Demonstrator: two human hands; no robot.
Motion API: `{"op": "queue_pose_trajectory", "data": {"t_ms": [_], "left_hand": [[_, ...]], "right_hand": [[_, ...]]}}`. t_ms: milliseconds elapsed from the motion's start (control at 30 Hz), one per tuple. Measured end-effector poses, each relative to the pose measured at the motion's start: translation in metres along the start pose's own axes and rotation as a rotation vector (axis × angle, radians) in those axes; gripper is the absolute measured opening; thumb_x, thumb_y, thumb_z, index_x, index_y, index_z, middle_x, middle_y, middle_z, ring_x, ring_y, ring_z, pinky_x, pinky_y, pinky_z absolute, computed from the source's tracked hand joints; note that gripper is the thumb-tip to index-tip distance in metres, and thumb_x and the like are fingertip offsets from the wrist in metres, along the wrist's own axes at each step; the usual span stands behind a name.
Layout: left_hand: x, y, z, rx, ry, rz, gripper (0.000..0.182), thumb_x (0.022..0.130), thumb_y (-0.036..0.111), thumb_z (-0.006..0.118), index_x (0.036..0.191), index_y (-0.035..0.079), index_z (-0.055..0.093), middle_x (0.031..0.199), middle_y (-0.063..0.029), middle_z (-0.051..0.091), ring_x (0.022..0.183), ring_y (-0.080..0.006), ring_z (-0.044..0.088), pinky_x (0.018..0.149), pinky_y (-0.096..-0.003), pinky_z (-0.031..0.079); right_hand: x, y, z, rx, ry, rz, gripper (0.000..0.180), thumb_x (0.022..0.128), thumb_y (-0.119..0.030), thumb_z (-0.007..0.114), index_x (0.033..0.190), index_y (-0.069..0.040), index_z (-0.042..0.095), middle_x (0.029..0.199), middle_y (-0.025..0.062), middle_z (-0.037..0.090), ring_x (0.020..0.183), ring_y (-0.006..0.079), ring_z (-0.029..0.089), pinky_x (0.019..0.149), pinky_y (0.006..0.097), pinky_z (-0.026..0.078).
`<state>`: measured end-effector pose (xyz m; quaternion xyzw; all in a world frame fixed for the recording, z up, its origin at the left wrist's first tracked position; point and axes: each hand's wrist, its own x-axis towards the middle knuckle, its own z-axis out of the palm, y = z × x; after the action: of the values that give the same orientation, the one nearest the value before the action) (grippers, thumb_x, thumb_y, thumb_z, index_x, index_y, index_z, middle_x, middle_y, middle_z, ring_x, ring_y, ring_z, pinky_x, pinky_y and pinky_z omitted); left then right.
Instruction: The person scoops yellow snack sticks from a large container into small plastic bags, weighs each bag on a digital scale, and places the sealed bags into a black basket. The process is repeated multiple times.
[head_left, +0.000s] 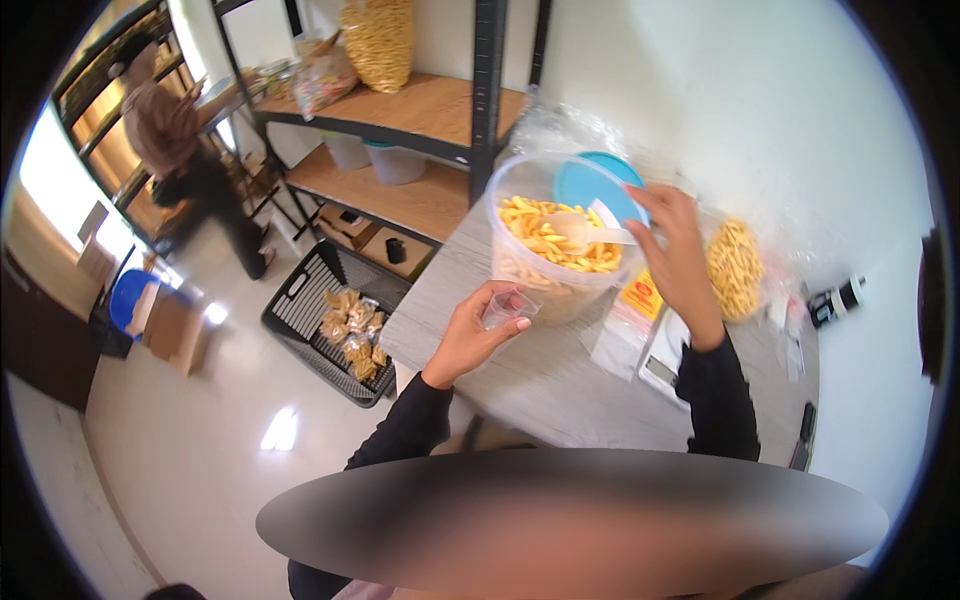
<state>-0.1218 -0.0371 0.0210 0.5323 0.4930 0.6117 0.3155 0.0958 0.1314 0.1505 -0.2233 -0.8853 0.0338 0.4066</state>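
My left hand (476, 330) grips a small clear plastic bag or cup (516, 304) in front of a large clear plastic tub (551, 296). The tub holds yellow, finger-shaped snack pieces (525, 214), with a translucent scoop (570, 231) lying on them. At the tub's right rim, my right hand (671, 247) has thumb and index finger apart, close to the end of the scoop's handle; whether they touch it is unclear. Behind the tub is a round blue lid (600, 180). Clear plastic packaging with a yellow-orange label (641, 294) and a white digital scale (664, 367) lie near my right wrist.
A filled clear bag of snacks (735, 270), a black-and-white bottle (836, 301) and a black-handled knife (805, 435) are right. Left of the table (420, 311), a black plastic basket (289, 300) holds small packs. Shelving (427, 112) stands behind; a person (169, 142) is farther left.
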Motion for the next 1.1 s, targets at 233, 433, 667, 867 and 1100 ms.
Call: {"op": "queue_pose_trajectory", "data": {"t_ms": [233,433,667,867,1100], "left_hand": [[-0.005,-0.018,-0.051,0.161,0.334,-0.015,0.034,0.089,0.01,0.074,0.12,0.003,0.061,0.095,-0.0006,0.057,0.094,-0.0108,0.053,0.088,-0.0272,0.045],[0.01,-0.041,-0.083,0.245,0.415,-0.09,0.033,0.088,0.012,0.073,0.117,0.002,0.061,0.091,-0.0003,0.054,0.087,-0.0104,0.051,0.083,-0.0257,0.044],[0.018,-0.052,-0.077,0.397,0.281,-0.239,0.037,0.086,0.021,0.075,0.115,0.002,0.063,0.09,-0.009,0.061,0.079,-0.0199,0.058,0.075,-0.0314,0.047],[0.026,-0.042,-0.077,0.507,0.221,-0.336,0.041,0.083,0.02,0.074,0.118,0.004,0.063,0.092,-0.0093,0.061,0.082,-0.0237,0.06,0.078,-0.0351,0.046],[0.018,-0.047,-0.074,0.414,0.23,-0.383,0.045,0.083,0.017,0.074,0.123,0.002,0.059,0.112,-0.0126,0.06,0.089,-0.0235,0.062,0.08,-0.036,0.051]], "right_hand": [[-0.138,-0.03,-0.013,0.179,-0.234,0.106,0.029,0.08,0.001,0.071,0.109,0.0,0.067,0.099,0.0172,0.061,0.095,0.0363,0.058,0.087,0.0426,0.046],[-0.237,-0.02,0.006,0.334,-0.49,0.477,0.034,0.085,-0.006,0.072,0.117,-0.001,0.064,0.107,0.0171,0.057,0.099,0.0346,0.056,0.088,0.0414,0.046],[-0.257,-0.02,0.008,0.156,-0.59,0.6,0.041,0.089,-0.012,0.069,0.126,-0.001,0.057,0.116,0.021,0.052,0.108,0.0388,0.051,0.096,0.0467,0.042],[-0.244,-0.02,0.001,0.089,-0.74,0.623,0.043,0.089,-0.015,0.067,0.128,-0.001,0.054,0.116,0.0219,0.053,0.108,0.0414,0.05,0.096,0.0518,0.041],[-0.254,-0.021,0.011,0.054,-0.564,0.49,0.046,0.091,-0.019,0.064,0.13,0.001,0.05,0.124,0.0259,0.049,0.112,0.0466,0.048,0.099,0.0584,0.039]]}}
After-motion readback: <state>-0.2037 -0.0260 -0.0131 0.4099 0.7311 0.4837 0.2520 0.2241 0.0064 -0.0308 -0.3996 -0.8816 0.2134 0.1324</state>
